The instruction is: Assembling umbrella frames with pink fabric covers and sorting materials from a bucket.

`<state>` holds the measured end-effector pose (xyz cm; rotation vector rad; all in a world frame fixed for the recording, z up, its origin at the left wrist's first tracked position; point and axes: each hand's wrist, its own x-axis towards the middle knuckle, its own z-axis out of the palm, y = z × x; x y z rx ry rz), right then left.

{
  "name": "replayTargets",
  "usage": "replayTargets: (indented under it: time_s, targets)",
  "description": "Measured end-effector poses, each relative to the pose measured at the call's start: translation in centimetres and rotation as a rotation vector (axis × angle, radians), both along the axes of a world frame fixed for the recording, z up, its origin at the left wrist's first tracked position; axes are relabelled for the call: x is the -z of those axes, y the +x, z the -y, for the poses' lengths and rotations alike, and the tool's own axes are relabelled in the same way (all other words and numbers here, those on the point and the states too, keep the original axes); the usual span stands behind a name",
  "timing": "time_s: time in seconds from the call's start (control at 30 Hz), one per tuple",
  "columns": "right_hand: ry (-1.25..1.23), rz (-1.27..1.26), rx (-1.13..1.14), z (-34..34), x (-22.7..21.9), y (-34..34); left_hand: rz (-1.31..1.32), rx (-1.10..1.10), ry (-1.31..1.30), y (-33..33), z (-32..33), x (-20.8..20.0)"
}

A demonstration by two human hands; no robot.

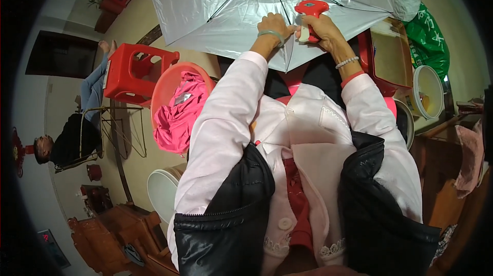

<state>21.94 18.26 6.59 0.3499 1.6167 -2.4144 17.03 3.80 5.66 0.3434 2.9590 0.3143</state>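
An opened umbrella (241,6) with silver inner fabric and dark ribs spreads in front of me. My left hand (275,26), a pale bangle at its wrist, is closed on the umbrella near its close edge, beside a rib. In my right hand (323,29) is a red tagging gun (311,6) with a white trigger, held upright over the fabric. A thin pale strip rises from the top of the gun. The fingertips of both hands nearly meet. What lies between them is too small to make out.
A red stool (136,70) and a red basin (203,73) of pink cloth (182,109) stand to my left. At right are a wooden box (390,65), stacked white buckets (428,92) and a green bag (426,39). A person (77,134) reclines at far left.
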Motion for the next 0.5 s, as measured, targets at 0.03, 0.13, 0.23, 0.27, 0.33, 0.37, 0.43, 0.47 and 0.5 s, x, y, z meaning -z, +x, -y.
replayTargets:
  time_s: [0.03, 0.13, 0.23, 0.27, 0.33, 0.37, 0.43, 0.47, 0.5]
  targets:
    - [-0.002, 0.003, 0.000, 0.0, 0.1, 0.0, -0.012, -0.020, -0.036, 0.1, -0.1, 0.1]
    - [-0.073, 0.011, 0.043, 0.6, 0.7, 0.2, -0.034, -0.056, -0.044, -1.1, 1.2, 1.8]
    - [-0.063, 0.037, -0.032, 1.3, 1.6, 0.3, -0.106, -0.124, -0.020, -1.3, 2.1, 3.3]
    - [-0.055, 0.046, -0.067, 1.5, 1.9, 0.3, -0.141, -0.179, 0.035, -1.2, 2.2, 3.7]
    - [-0.057, 0.054, -0.069, 2.0, 2.6, 0.3, -0.211, -0.290, 0.147, -0.9, 2.6, 4.5]
    - [-0.056, 0.052, -0.087, 2.6, 2.9, 0.4, -0.206, -0.302, 0.146, -1.0, 3.3, 5.4]
    - [-0.053, 0.055, -0.112, 3.6, 3.4, 0.4, -0.138, -0.318, 0.341, -1.2, 4.6, 6.6]
    - [-0.033, 0.068, -0.108, 4.1, 3.6, 0.3, -0.105, -0.324, 0.439, -1.2, 5.0, 7.1]
    - [-0.011, 0.079, -0.105, 4.5, 3.8, 0.3, -0.103, -0.335, 0.440, -1.1, 5.4, 7.7]
